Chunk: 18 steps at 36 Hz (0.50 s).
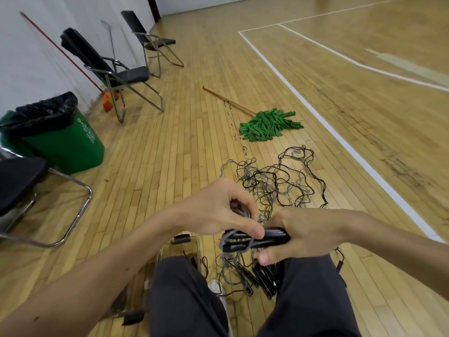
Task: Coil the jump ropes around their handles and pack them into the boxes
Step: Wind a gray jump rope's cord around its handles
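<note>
My right hand (pixel 303 233) grips a pair of black jump rope handles (pixel 274 238) held level above my knees. A grey rope (pixel 224 240) loops around their left end. My left hand (pixel 218 210) pinches that grey rope, its thumb pressing on the handles. A tangle of black and grey ropes (pixel 279 181) lies on the wooden floor ahead. More black handles (pixel 264 278) and rope lie on the floor between my legs. A clear box (pixel 198 246) with a dark clasp sits under my left knee, mostly hidden.
A green mop (pixel 267 125) lies on the floor beyond the ropes. A green bin (pixel 60 139) with a black liner stands at left, beside black folding chairs (pixel 116 74). Another chair (pixel 21 188) is close at my left. White court lines (pixel 340 139) run at right.
</note>
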{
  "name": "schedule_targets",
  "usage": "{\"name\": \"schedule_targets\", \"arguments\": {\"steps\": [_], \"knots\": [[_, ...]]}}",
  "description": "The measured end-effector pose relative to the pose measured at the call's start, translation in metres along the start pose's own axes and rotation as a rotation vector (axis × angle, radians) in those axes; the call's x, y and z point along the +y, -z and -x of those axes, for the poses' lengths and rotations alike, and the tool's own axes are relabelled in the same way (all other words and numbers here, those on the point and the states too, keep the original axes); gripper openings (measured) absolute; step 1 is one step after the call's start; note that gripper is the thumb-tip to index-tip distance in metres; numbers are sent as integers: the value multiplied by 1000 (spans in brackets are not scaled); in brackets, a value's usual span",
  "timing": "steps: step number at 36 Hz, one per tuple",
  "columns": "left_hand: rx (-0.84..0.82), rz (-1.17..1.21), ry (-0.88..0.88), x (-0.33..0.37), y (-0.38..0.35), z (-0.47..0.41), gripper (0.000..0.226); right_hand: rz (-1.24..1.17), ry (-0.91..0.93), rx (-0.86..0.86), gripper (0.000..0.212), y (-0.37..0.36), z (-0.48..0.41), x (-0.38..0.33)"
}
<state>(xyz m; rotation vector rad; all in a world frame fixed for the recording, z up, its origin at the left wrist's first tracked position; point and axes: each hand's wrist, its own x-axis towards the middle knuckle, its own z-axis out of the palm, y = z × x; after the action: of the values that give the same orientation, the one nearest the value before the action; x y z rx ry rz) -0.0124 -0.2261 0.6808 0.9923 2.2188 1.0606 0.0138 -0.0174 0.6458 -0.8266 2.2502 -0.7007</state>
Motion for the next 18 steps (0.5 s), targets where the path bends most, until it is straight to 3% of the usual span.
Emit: {"name": "schedule_targets", "arguments": {"steps": [5, 12, 18], "knots": [[34, 131, -23, 2, -10, -4, 21, -26, 19, 52, 62, 2, 8, -6], [101, 88, -32, 9, -22, -7, 16, 57, -31, 124, 75, -2, 14, -6], [63, 91, -20, 5, -24, -8, 25, 132, -52, 162, 64, -4, 14, -6]]}}
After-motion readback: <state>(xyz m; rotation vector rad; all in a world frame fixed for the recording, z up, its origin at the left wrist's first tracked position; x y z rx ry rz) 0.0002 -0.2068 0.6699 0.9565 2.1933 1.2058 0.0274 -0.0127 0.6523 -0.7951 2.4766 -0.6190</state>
